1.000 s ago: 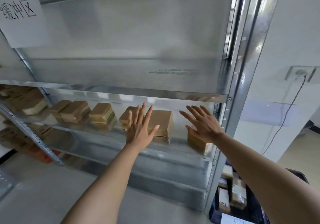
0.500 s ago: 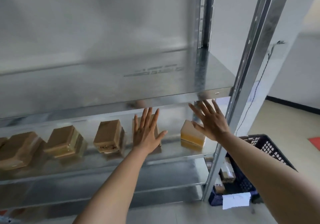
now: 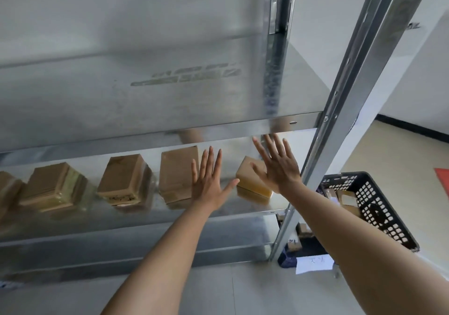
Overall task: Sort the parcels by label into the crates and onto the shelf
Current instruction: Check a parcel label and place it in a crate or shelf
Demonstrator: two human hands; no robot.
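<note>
a parcel storeroom: a galvanised metal shelf rack (image 3: 279, 122) holding brown parcels (image 3: 178, 173), a black crate (image 3: 369, 205) on the floor.

A white wall (image 3: 413, 76) stands to the right of the racking. A black skirting strip (image 3: 413, 128) runs along its foot. Beige flooring (image 3: 398, 154) extends from the skirting; grey floor tiles (image 3: 230, 292) lie nearer, with a joint line visible. A red mat (image 3: 443, 177) sits at the right margin, only partly in view. A dark cable (image 3: 413, 25) shows faintly on the wall, blurred.
</note>
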